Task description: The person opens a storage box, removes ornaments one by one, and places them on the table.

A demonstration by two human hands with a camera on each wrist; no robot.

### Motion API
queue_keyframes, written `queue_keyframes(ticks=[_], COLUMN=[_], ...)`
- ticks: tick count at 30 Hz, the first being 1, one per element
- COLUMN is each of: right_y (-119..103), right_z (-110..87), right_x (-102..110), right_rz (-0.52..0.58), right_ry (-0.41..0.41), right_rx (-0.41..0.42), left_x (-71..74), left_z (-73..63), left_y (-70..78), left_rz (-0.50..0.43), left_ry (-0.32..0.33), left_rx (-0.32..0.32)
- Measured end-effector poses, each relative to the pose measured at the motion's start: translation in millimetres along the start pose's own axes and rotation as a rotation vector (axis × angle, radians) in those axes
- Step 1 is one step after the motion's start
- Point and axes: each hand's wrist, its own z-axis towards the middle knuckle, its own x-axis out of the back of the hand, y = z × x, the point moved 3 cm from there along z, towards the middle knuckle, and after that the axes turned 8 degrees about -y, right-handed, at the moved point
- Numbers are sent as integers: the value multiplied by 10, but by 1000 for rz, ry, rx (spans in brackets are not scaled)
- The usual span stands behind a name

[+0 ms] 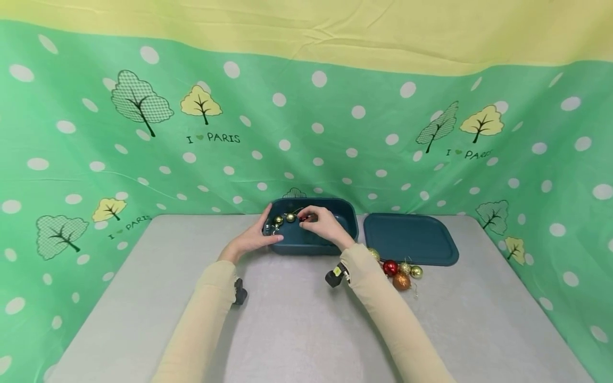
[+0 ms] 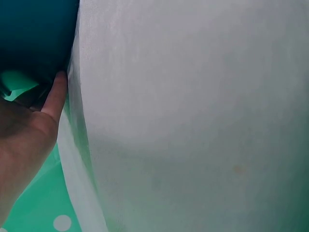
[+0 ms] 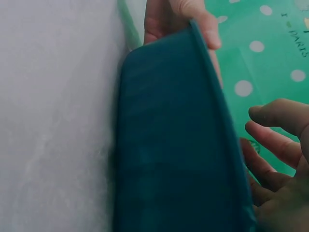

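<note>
A dark teal box (image 1: 311, 249) stands at the table's back edge. My left hand (image 1: 254, 236) grips its left end, thumb over the front rim and fingers along the side; the right wrist view also shows this left hand (image 3: 193, 14) at the box's far end. Inside lie gold baubles (image 1: 290, 217) and a small shiny piece (image 1: 275, 230). My right hand (image 1: 325, 223) is over the box, beside a red bauble (image 1: 304, 217) partly hidden by its fingers. In the right wrist view, the fingers (image 3: 273, 145) are bent and spread, with nothing visible between them.
A flat teal lid (image 1: 412, 239) lies on the grey table (image 1: 297, 324), right of the box. By its front edge sit loose baubles, among them a red bauble (image 1: 390, 267) and an orange bauble (image 1: 402, 281). A green dotted curtain (image 1: 335, 143) hangs behind.
</note>
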Motion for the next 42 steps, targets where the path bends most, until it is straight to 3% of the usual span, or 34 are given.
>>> queue_keyframes(ticks=[6, 11, 20, 29, 37, 42], right_y=[192, 306, 497, 457, 475, 473], right_z=[155, 247, 242, 292, 333, 354], right_x=[-9, -4, 3, -49, -92, -124], right_rz=[66, 87, 123, 81, 18, 43], right_ry=[50, 102, 193, 112, 91, 46], right_rx=[-93, -117, -226, -201, -206, -188], left_x=[-14, -31, -95, -58, -25, -7], left_z=[13, 16, 48, 29, 25, 12], left_y=[-3, 10, 6, 23, -7, -13], left_rz=[9, -13, -47, -46, -46, -58], left_ry=[-7, -7, -5, 11, 13, 17], left_rx=[0, -8, -9, -2, 1, -4])
